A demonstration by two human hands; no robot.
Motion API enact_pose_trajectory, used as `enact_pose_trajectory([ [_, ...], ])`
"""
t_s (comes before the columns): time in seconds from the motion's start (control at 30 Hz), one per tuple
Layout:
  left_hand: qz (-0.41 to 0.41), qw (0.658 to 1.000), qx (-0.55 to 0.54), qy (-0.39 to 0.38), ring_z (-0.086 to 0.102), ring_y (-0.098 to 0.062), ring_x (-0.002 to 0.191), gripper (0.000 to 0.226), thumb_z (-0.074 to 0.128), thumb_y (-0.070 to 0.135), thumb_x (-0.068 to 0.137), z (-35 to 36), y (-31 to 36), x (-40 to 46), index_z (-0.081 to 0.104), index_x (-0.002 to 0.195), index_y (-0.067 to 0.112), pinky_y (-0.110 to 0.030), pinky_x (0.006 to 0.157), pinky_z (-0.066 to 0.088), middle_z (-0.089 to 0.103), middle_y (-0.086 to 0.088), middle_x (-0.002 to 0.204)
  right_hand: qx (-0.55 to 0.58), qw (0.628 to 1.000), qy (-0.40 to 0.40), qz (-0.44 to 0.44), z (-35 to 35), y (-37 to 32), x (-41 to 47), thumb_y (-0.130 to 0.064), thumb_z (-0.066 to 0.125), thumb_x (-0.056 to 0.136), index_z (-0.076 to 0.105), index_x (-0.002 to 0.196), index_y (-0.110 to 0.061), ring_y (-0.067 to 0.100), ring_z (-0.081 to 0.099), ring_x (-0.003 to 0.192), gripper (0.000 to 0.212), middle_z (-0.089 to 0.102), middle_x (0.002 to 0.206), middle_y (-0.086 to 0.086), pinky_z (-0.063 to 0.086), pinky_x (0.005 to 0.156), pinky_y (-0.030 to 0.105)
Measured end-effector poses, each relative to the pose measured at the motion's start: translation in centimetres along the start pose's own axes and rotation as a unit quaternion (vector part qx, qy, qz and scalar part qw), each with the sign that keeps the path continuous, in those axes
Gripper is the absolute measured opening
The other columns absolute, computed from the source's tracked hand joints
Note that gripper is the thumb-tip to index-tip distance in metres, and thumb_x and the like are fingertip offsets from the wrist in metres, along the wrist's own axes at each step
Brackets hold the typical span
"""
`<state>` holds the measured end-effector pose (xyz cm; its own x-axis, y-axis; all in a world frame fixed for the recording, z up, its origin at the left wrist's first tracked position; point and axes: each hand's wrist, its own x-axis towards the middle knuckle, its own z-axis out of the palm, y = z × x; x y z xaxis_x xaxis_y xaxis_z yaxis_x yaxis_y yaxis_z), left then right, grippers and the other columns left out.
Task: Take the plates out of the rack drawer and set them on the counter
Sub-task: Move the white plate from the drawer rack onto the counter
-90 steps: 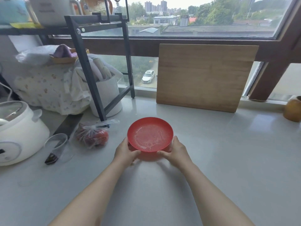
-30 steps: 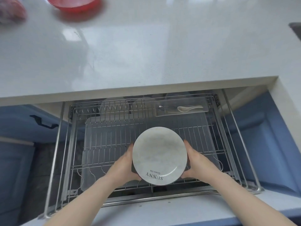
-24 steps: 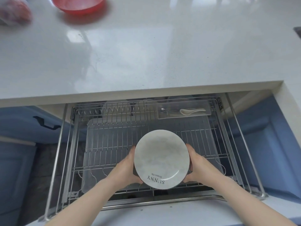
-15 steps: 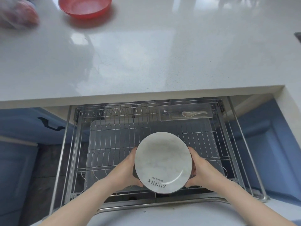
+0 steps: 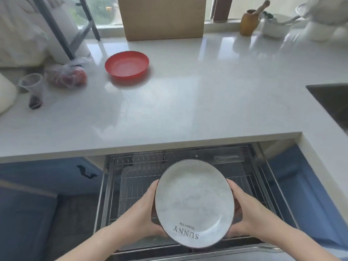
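A white marbled plate (image 5: 194,202) printed "SUNNY" is held level above the open wire rack drawer (image 5: 135,183). My left hand (image 5: 145,210) grips its left rim and my right hand (image 5: 244,208) grips its right rim. A red plate (image 5: 127,65) rests on the white counter (image 5: 188,102) at the back left. A white spoon (image 5: 225,158) lies in a tray at the drawer's back right.
A bagged red item (image 5: 66,76) and a clear plastic cup (image 5: 32,85) stand left of the red plate. A wooden board (image 5: 162,17) leans at the window. A yellow-brown jar (image 5: 248,24) and white dishes stand at the back right. A dark sink (image 5: 333,102) lies right.
The red plate was set down on the counter and both hands took the white plate from the drawer. In the last second the plate rose toward me and the view tilted up.
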<state>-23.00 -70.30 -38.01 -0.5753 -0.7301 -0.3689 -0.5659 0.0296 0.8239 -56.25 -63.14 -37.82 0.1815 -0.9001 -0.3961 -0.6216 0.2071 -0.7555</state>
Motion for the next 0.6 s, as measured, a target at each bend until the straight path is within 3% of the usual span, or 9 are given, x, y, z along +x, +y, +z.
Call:
enact_pose_trajectory([
  [0.2,0.051,0.998,0.033,0.034,0.025,0.033,0.121,0.126,0.093,0.049,0.051,-6.4,4.2,0.7,0.003,0.136,0.067,0.011,0.081,0.032,0.026,0.052,0.134,-0.011,0.998,0.026,-0.051,-4.4,-6.1,1.7,-0.036,0.096,0.048,0.017,0.146,-0.060,0.001,0.063,0.111,0.128,0.061,0.127,-0.025,0.058,0.084,0.028],
  [0.33,0.064,0.995,0.055,0.046,0.026,0.032,0.119,0.120,0.092,0.045,0.052,-10.4,6.3,3.7,0.006,0.132,0.070,0.008,0.081,0.036,0.028,0.053,0.129,-0.027,0.996,0.033,-0.083,-7.9,-8.9,5.4,-0.044,0.095,0.047,0.021,0.144,-0.061,-0.007,0.054,0.118,0.123,0.056,0.131,-0.030,0.051,0.088,0.021],
  [0.43,0.059,0.996,0.051,0.047,0.031,0.023,0.124,0.117,0.092,0.038,0.054,-12.4,6.7,6.5,0.011,0.136,0.061,0.001,0.088,0.037,0.032,0.046,0.129,-0.045,0.994,0.026,-0.097,-10.0,-9.5,8.8,-0.040,0.093,0.048,0.024,0.138,-0.062,-0.009,0.049,0.120,0.116,0.053,0.129,-0.032,0.048,0.089,0.018],
  [0.53,0.053,0.996,0.043,0.048,0.036,0.019,0.123,0.116,0.093,0.033,0.055,-14.0,6.7,9.7,0.017,0.142,0.047,0.000,0.089,0.039,0.037,0.036,0.132,-0.061,0.993,0.019,-0.097,-11.9,-9.2,12.5,-0.033,0.090,0.050,0.025,0.134,-0.063,-0.005,0.056,0.111,0.110,0.056,0.120,-0.030,0.050,0.083,0.014],
  [0.6,0.047,0.997,0.033,0.055,0.043,0.015,0.119,0.112,0.094,0.035,0.054,-15.0,7.0,11.9,0.022,0.138,0.048,-0.006,0.090,0.046,0.042,0.032,0.129,-0.059,0.994,0.015,-0.095,-13.1,-8.9,15.0,-0.034,0.091,0.050,0.027,0.133,-0.064,0.000,0.062,0.102,0.108,0.060,0.114,-0.026,0.054,0.079,0.017],
])
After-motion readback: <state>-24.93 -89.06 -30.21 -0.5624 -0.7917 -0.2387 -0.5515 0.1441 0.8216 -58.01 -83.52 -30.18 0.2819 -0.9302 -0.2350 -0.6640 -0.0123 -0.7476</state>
